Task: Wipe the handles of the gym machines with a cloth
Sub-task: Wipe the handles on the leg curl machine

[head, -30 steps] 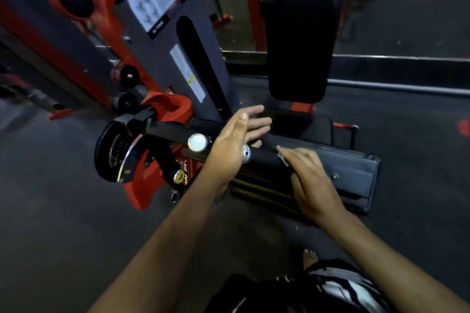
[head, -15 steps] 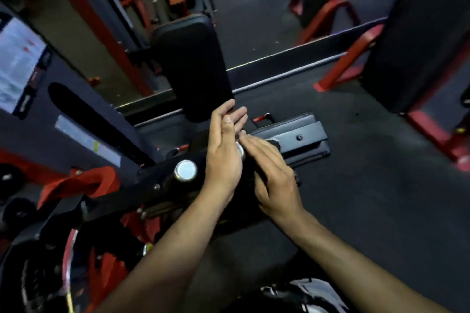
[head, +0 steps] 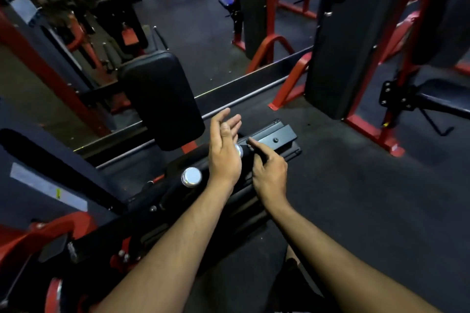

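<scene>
Two black machine handles with chrome end caps run side by side across the middle of the head view. My left hand [head: 225, 152] hovers over the farther handle [head: 247, 160], palm turned inward and fingers spread, partly covering its chrome cap [head: 239, 150]. My right hand [head: 268, 173] rests on that same handle just right of the cap, index finger stretched forward and the other fingers curled. The nearer handle's chrome cap [head: 191, 177] sits left of my left wrist. No cloth shows in either hand.
A black back pad [head: 162, 99] stands just behind the handles, with a black metal plate [head: 279, 134] to their right. The machine's grey shroud [head: 38, 160] and red frame fill the left. A tall black pad [head: 338, 58] on a red frame [head: 368, 129] stands at the right, on dark floor.
The view has swung up and right. My left hand has lifted and spread its fingers. My right hand has gone from flat on the handle to curled with the index finger out.
</scene>
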Tool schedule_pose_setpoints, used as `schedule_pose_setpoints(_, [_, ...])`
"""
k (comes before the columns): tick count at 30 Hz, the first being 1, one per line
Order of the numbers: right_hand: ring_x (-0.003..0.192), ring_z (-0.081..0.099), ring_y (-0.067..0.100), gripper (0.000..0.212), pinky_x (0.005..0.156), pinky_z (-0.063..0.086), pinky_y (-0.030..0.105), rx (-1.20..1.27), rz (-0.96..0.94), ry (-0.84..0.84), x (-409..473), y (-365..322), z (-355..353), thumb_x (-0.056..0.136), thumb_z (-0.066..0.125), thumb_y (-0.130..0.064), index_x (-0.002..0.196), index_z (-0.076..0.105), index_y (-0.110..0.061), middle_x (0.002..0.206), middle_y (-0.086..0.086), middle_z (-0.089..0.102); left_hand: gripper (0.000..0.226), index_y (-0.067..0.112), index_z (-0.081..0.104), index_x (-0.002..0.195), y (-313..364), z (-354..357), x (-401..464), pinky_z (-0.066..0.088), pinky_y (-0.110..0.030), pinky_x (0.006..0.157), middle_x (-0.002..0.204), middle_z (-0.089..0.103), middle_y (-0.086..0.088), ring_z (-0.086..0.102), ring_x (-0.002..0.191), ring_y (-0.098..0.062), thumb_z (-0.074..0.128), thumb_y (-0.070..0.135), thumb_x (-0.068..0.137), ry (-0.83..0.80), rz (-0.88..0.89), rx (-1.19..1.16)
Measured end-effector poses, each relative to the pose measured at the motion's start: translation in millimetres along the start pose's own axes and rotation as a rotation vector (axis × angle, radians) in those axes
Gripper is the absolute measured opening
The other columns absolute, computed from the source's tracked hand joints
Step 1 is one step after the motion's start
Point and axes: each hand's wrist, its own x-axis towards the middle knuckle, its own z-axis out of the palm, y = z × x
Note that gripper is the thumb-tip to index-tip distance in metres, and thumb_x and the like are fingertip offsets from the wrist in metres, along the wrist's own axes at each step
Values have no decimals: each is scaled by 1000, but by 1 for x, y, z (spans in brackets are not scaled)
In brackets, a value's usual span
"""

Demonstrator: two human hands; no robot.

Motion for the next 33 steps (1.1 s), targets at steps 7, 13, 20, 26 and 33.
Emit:
schedule_pose_setpoints(7, [122,62,7,51,106,49,33,35,-300,-60,-25,-28,-4,85,49,10,127,69,-10,126,-2,70,31,30,47,136,2,-11,-9,48,-29,108,136,63,-11,60,129,-16,26,24,114,-13,-77,-76])
schedule_pose_setpoints(13, [122,61,5,65,107,48,36,-177,-360,-224,10,11,-19,73,48,19,128,68,-11,127,-2,68,56,24,66,130,-13,-27,-45,43,-42,116,130,70,6,61,127,-7,49,63,94,-48,-322,-253])
schedule_pose_setpoints(20, [117,63,6,61,106,49,38,-301,-228,-347,48,44,-23,76,51,17,125,70,-15,123,-2,71,50,36,63,134,-12,-23,-52,38,-40,118,143,62,9,53,136,-8,46,61,94,29,-346,-264])
schedule_pose_setpoints(26, [105,68,6,32,99,53,34,1,-273,-664,79,-11,-14,97,53,5,106,74,-16,105,-10,75,51,36,57,135,2,-10,-25,43,-34,112,137,65,6,60,126,-2,36,66,100,326,-170,-235])
schedule_pose_setpoints(33, [81,61,-7,30,82,41,10,2,-291,-1531,128,-54,41,88,49,9,90,73,-9,83,-15,70,41,19,55,135,-1,20,-9,46,-32,109,131,69,-5,62,126,-15,36,44,109,786,-27,-233])
